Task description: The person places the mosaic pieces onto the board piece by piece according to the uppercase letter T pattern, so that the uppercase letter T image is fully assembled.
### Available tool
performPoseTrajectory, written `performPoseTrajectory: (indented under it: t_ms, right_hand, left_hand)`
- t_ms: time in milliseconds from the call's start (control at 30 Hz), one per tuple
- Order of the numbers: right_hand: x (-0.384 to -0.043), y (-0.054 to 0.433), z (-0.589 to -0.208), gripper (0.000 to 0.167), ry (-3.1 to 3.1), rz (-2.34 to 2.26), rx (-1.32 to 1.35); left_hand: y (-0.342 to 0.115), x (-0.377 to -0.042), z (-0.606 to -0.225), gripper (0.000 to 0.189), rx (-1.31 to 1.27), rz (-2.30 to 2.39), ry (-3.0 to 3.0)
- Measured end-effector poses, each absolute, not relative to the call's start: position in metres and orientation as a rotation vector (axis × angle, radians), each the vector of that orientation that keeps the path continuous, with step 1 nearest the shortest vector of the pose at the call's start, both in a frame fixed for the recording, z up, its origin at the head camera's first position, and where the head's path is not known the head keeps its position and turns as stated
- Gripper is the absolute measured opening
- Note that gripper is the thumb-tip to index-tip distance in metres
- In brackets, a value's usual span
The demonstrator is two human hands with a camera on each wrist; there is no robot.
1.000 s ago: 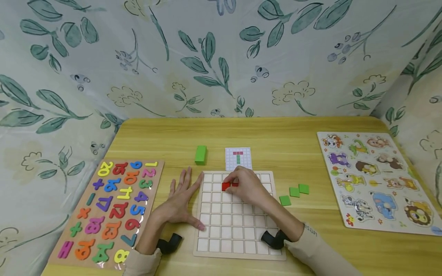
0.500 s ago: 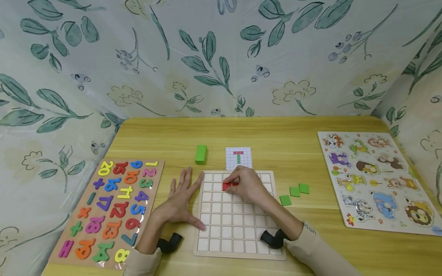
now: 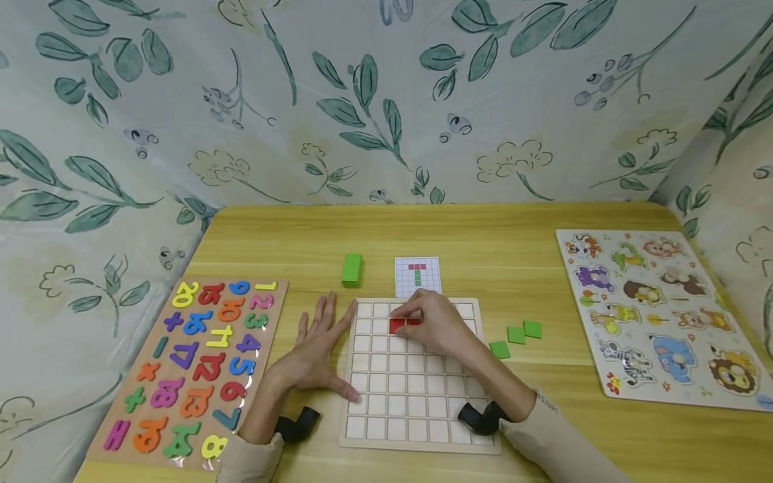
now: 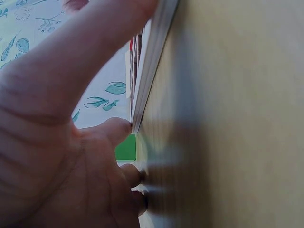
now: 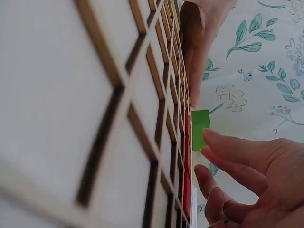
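Observation:
My right hand (image 3: 436,323) is over the upper part of a wooden grid board (image 3: 367,435). Its thumb and index finger pinch at the edges of a square red tile (image 3: 396,327), which lies flat in a cell. Another red tile (image 3: 413,322) sits to its right, partly hidden by the hand. In the right wrist view a red strip (image 5: 187,190) runs along the board just by the bent fingers (image 5: 237,147). My left hand (image 3: 315,355) is spread along the board's left edge, fingers straight, its thumb on the frame.
A pattern card (image 3: 425,275) with a red and green T lies behind the board, a green block (image 3: 351,270) to its left. Three green tiles (image 3: 516,335) lie right of the board. A number puzzle (image 3: 129,376) is at left, an animal puzzle (image 3: 646,335) at right.
The red tile under the right fingertips has gone from slightly raised to flat in its cell. Both hands keep almost the same places.

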State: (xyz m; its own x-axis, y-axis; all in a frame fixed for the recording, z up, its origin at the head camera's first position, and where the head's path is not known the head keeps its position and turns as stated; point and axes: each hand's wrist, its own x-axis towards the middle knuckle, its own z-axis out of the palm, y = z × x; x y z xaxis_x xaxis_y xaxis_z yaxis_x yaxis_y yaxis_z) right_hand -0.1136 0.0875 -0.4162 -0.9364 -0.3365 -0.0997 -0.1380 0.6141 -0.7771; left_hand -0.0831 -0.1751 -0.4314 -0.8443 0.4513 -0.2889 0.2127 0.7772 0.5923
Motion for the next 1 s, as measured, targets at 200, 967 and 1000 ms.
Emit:
performPoseTrajectory:
  t_ms: [200, 967, 1000]
  right_hand:
    - [-0.108, 0.116, -0.41, 0.027, 2.65, -1.225, -0.319]
    - [-0.067, 0.252, -0.403, 0.04, 2.789, -1.117, 0.032]
    - [-0.066, 0.254, -0.404, 0.039, 2.792, -1.115, 0.038]
  left_hand:
    - [-0.177, -0.082, -0.433, 0.148, 0.491, 0.777, 2.553]
    - [-0.175, -0.082, -0.432, 0.149, 0.497, 0.793, 2.551]
    - [-0.175, -0.082, -0.432, 0.149, 0.498, 0.793, 2.551]
